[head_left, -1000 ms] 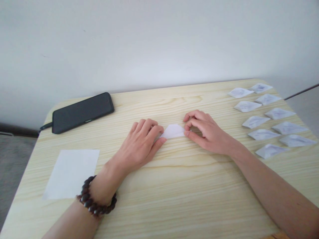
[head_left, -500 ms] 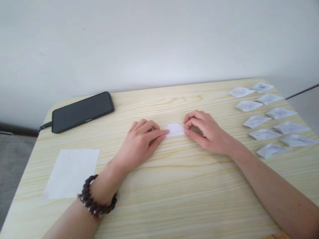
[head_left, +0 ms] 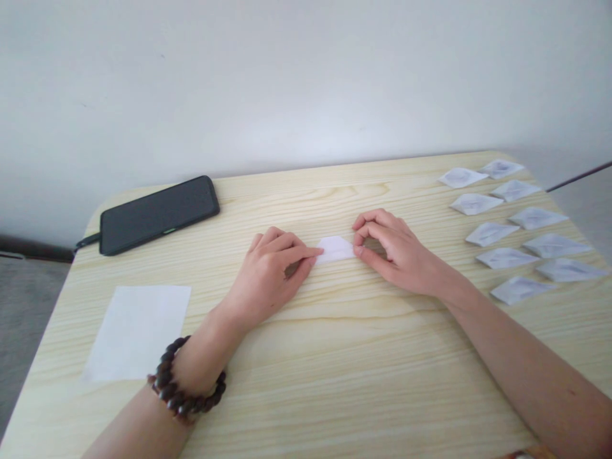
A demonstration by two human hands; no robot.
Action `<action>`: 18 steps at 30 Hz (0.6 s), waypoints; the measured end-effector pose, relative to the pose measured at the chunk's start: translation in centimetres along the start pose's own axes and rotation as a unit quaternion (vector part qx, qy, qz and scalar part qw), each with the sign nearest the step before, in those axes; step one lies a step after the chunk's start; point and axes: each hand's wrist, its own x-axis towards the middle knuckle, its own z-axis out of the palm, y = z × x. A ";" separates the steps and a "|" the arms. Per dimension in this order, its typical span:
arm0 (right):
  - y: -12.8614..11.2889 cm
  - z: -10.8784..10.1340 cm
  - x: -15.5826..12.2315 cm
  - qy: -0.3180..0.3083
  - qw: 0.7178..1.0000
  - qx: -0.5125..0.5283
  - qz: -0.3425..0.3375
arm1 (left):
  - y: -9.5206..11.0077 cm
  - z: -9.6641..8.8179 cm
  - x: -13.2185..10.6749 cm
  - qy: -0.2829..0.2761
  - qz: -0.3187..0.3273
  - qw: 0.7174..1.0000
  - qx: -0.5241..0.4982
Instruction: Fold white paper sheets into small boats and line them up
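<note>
A small folded white paper piece (head_left: 336,248) lies on the wooden table (head_left: 335,370), near its middle. My left hand (head_left: 270,274), with a dark bead bracelet on its wrist, pinches the piece's left end with curled fingers. My right hand (head_left: 394,252) pinches the right end between thumb and fingertips. Most of the piece's ends are hidden under my fingers.
Several finished folded white paper shapes (head_left: 516,223) lie in two rows at the right of the table. A flat white sheet (head_left: 136,331) lies at the front left. A black phone (head_left: 157,215) with a cable rests at the back left, by the wall.
My left fingers have slid further over the piece's left end, and the visible part of the paper has become shorter and flatter. My right hand has barely moved.
</note>
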 end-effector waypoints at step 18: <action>0.3 -0.4 0.1 -0.014 0.999 0.043 0.001 | 0.1 -0.3 0.0 -0.033 0.027 0.999 0.011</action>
